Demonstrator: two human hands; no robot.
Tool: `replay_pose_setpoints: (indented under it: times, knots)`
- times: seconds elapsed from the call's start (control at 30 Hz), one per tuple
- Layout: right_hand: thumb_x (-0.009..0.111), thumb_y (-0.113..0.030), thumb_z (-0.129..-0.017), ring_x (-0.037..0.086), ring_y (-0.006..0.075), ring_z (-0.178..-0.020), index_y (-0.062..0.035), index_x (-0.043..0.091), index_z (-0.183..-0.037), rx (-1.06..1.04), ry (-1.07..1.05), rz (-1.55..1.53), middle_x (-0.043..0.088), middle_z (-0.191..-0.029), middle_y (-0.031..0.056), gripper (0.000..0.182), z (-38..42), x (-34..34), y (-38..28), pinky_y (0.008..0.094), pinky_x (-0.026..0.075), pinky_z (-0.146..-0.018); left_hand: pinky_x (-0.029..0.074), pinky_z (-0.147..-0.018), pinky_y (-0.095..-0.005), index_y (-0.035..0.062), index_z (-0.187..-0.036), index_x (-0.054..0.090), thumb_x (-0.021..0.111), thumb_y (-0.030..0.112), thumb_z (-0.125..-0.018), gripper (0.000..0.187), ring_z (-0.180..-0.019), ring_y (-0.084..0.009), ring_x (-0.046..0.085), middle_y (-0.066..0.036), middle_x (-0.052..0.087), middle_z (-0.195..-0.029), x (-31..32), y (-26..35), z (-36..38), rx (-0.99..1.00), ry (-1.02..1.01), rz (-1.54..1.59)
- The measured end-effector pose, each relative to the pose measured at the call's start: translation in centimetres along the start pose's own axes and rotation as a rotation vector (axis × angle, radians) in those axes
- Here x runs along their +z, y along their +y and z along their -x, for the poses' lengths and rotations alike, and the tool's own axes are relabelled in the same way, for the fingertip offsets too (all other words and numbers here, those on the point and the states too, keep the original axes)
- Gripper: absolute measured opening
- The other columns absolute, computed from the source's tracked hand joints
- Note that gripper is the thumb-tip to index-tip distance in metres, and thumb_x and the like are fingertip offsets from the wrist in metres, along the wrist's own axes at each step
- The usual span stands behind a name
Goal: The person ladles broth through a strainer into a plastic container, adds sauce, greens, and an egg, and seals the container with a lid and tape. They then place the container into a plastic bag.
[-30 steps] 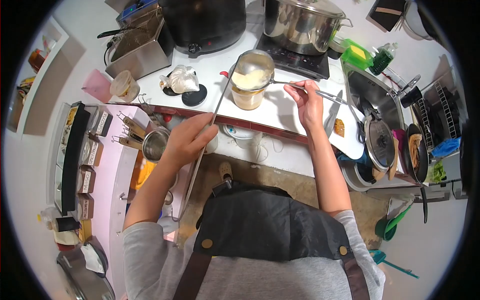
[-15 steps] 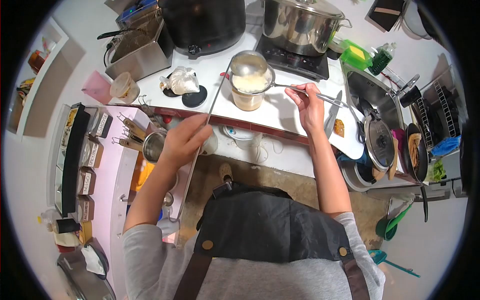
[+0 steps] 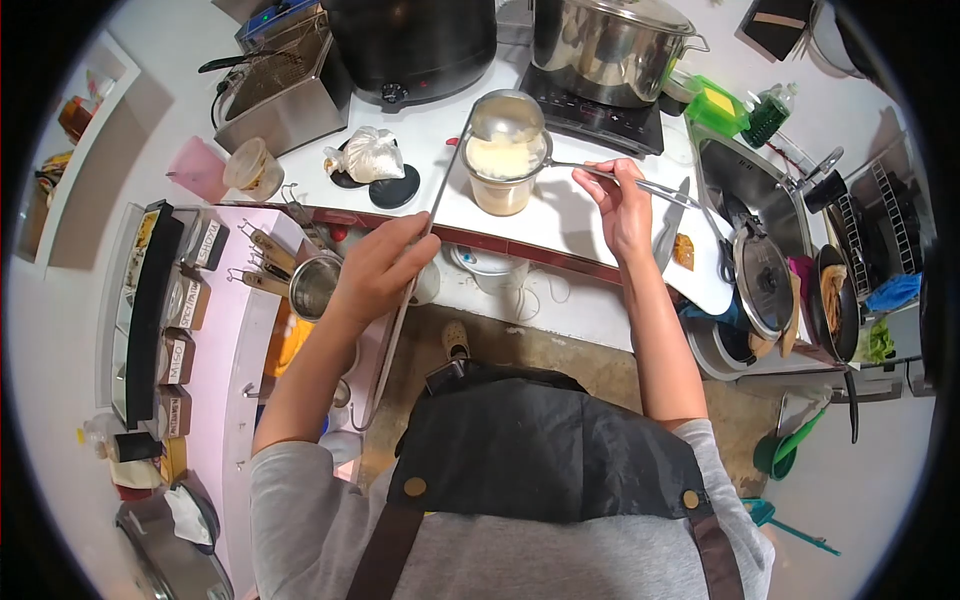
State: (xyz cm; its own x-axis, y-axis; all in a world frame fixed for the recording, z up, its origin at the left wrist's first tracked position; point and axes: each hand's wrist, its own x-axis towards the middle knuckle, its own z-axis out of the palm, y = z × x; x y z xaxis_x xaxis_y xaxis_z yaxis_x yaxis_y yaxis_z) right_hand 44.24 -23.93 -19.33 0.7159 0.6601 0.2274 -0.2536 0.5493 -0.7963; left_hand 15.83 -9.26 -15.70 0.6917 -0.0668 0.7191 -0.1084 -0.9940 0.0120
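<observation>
My left hand [image 3: 385,265] is closed around the long handle of a metal ladle [image 3: 508,112], whose bowl is tilted over a strainer. Pale, creamy food [image 3: 503,155] lies in the strainer beneath it. With my right hand [image 3: 626,212] I grip the handle of the strainer [image 3: 575,164]. The strainer sits over the mouth of a clear plastic tub [image 3: 502,197] on the counter, and tan liquid shows through its side.
An induction cooker [image 3: 590,122] bears a large steel pot [image 3: 605,55]. Left of the tub sits a tied plastic bag [image 3: 372,155] beside a black lid [image 3: 394,186]. On the right, a knife [image 3: 673,225] lies on a white cutting board [image 3: 705,280] near the sink [image 3: 752,165].
The ladle's bowl has tipped further over the strainer, with more pale food showing below it. My left hand has shifted slightly up and right; my right hand stays nearly in place.
</observation>
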Motion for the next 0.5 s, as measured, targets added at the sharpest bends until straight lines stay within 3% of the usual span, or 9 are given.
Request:
replay_pose_setpoints:
  times: [0.23, 0.5]
  knots:
    - [0.044, -0.019, -0.096, 0.062, 0.0337, -0.092, 0.0023, 0.050, -0.089, -0.010, 0.006, -0.018, 0.058, -0.093, 0.0198, 0.023, -0.7, -0.9, 0.1, 0.0421, 0.051, -0.088, 0.054, -0.072, -0.0353, 0.0067, -0.096, 0.061, 0.063, 0.003, -0.067, 0.029, -0.087, -0.0308, 0.063, -0.017, 0.060, -0.105, -0.4, -0.3, 0.7, 0.058, 0.018, 0.003]
    - [0.042, -0.020, -0.096, 0.062, 0.0313, -0.090, 0.0025, 0.049, -0.088, -0.064, -0.031, -0.007, 0.057, -0.092, 0.0183, 0.025, -1.6, 0.2, -1.2, 0.0411, 0.052, -0.087, 0.055, -0.073, -0.0349, 0.0062, -0.095, 0.061, 0.063, 0.003, -0.067, 0.028, -0.088, -0.0298, 0.063, -0.016, 0.060, -0.105, -1.7, -0.5, -1.5, 0.120, 0.108, -0.067]
